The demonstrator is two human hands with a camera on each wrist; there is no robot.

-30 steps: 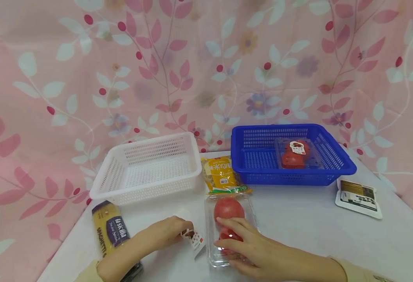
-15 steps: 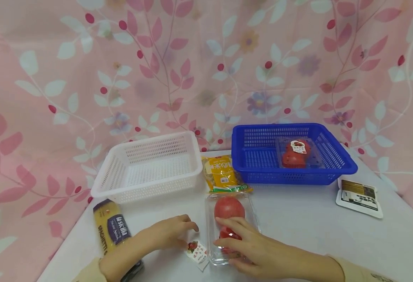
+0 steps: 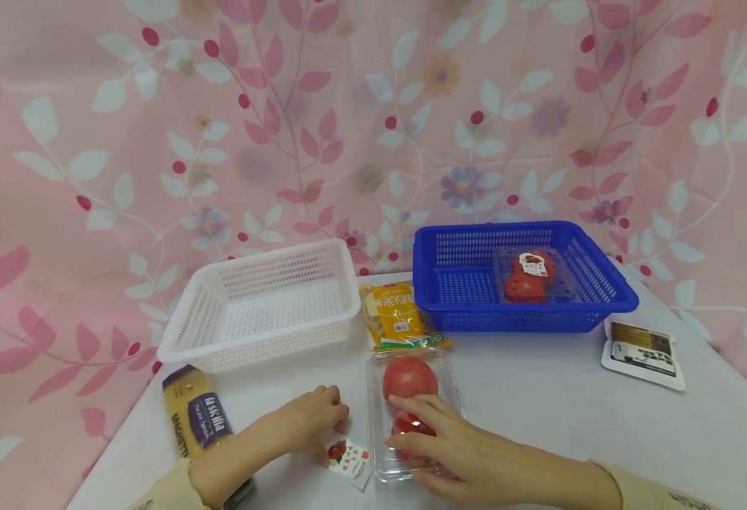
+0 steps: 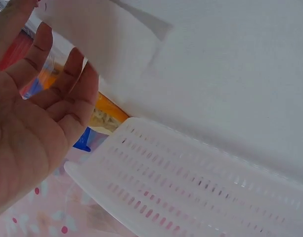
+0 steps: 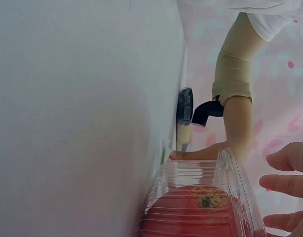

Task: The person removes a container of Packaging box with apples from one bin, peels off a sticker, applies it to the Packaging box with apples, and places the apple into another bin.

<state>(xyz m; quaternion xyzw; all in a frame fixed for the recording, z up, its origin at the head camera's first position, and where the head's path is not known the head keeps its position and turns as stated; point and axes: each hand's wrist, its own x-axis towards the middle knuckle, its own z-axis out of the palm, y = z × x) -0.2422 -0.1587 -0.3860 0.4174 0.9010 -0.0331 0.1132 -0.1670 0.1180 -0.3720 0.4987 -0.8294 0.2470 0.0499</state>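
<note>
In the head view my left hand [image 3: 312, 428] is at the table, holding a small white apple label [image 3: 349, 462] by its left edge, near the thumb. In the left wrist view the blurred label [image 4: 107, 37] hangs off the fingertips, lifted at an angle from the tabletop. To its right lies a clear plastic fruit box [image 3: 379, 467] with two red apples [image 3: 410, 377] inside. My right hand [image 3: 449, 450] rests over the near part of the box, fingers extended across the lid. The right wrist view shows these fingers [image 5: 289, 185] spread beside the clear box.
Behind stand a white basket [image 3: 284, 340] and a blue basket [image 3: 513, 322], the latter holding a labelled fruit box [image 3: 526, 278]. A yellow food bag [image 3: 398, 319] lies between them. Spaghetti [image 3: 197, 414] lies partly under the left forearm; a flat packet [image 3: 643, 354] is far right.
The label, held tilted at the fingertips a second ago, has turned and lowered to show its printed face. My left hand has shifted slightly; my right hand stays on the box.
</note>
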